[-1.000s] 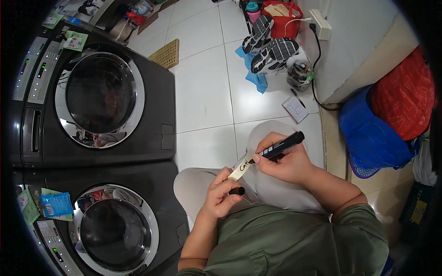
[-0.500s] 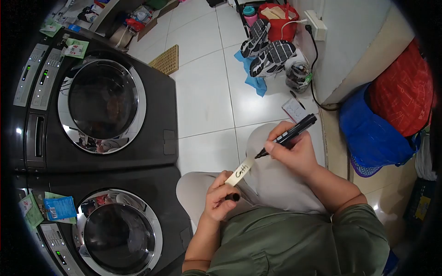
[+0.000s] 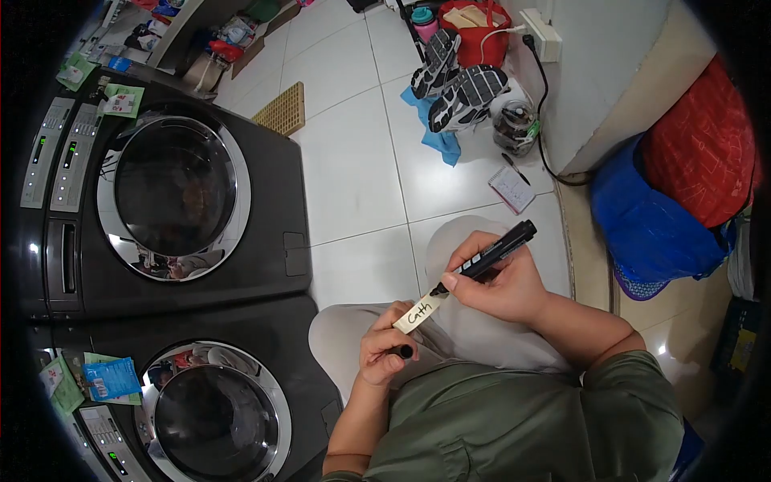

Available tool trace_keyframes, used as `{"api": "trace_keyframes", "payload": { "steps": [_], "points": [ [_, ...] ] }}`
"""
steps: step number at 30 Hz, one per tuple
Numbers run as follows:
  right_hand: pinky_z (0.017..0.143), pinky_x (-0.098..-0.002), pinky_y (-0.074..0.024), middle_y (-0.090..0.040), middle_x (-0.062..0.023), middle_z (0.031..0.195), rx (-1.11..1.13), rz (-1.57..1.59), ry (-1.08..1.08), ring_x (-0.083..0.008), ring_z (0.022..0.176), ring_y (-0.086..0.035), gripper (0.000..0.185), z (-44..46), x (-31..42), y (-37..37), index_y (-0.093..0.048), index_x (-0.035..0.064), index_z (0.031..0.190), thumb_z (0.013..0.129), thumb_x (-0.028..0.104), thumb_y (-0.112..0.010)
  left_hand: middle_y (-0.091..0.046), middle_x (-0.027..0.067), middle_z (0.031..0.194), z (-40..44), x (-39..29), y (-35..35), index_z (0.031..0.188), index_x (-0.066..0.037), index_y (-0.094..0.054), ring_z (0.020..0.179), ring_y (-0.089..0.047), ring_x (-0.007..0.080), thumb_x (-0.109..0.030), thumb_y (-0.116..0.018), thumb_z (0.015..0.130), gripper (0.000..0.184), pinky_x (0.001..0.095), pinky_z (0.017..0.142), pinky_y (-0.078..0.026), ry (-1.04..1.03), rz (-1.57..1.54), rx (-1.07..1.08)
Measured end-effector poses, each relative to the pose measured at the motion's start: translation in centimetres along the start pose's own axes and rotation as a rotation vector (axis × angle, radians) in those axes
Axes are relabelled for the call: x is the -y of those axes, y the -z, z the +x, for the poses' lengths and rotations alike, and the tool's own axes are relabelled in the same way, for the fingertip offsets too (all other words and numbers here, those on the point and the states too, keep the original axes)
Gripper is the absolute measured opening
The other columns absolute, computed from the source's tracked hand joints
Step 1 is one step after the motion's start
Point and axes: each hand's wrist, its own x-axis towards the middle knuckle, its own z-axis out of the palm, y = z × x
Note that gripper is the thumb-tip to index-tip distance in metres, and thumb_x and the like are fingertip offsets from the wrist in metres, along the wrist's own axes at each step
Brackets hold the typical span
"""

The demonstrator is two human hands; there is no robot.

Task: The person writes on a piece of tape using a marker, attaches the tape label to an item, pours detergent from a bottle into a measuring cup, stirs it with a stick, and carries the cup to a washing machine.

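Note:
My left hand [image 3: 381, 347] pinches a cream-coloured strip [image 3: 415, 316] that looks like masking tape, with "Cath" written on it in black. A black marker cap [image 3: 404, 352] is also tucked in that hand, pointing to the right. My right hand [image 3: 507, 283] is closed around a black marker [image 3: 496, 251] in a writing grip. The marker's tip is at the far right end of the strip; whether it touches the surface I cannot tell. Both hands are above my lap, over light-coloured trousers [image 3: 462, 241].
Two dark front-loading washers [image 3: 277, 209] stand on the left, with packets on top. Ahead on the tiled floor are a small notepad [image 3: 512, 190], a pen, sneakers [image 3: 470, 96], a jar [image 3: 515, 128] and a red bag [image 3: 474, 40]. A blue bag [image 3: 654, 225] sits right.
My right hand has brought the marker down and left, from just off the strip to its end. The strip has turned slightly, so its writing shows more clearly. The camera view has shifted a little.

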Motion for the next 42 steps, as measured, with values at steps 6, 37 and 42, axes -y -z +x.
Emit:
{"api": "trace_keyframes", "payload": {
  "steps": [6,37,42],
  "points": [
    [0.057,-0.0190,-0.0375,-0.060,0.0035,0.075,0.001,0.028,-0.006,-0.0011,0.064,-0.050,0.014,-0.3,-0.7,0.2,-0.061,0.0045,0.086,0.082,0.003,-0.074,-0.047,0.0076,0.076,0.2,-0.4,0.0,0.067,-0.002,-0.064,0.079,-0.044,0.0261,-0.048,-0.064,0.083,0.049,0.0418,0.081,-0.037,0.006,0.051,0.010],
    [0.053,-0.0197,-0.0365,-0.055,0.0056,0.069,-0.037,-0.045,0.041,-0.0005,0.062,-0.047,0.012,-0.4,-0.6,0.5,-0.060,0.0046,0.080,0.083,0.006,-0.072,-0.056,0.0146,0.089,-0.7,1.1,0.9,0.068,0.000,-0.065,0.089,-0.049,0.0270,-0.049,-0.066,0.081,0.051,0.0400,0.083,-0.035,0.031,-0.042,0.003],
    [0.053,-0.0202,-0.0360,-0.055,0.0052,0.068,-0.073,-0.053,0.039,-0.0007,0.061,-0.046,0.012,-0.3,-0.9,0.4,-0.060,0.0040,0.080,0.083,0.006,-0.072,-0.060,0.0148,0.091,-0.6,1.2,0.8,0.069,0.000,-0.066,0.097,-0.049,0.0292,-0.048,-0.065,0.081,0.050,0.0507,0.107,-0.029,0.045,-0.084,-0.016]
  ]
}}
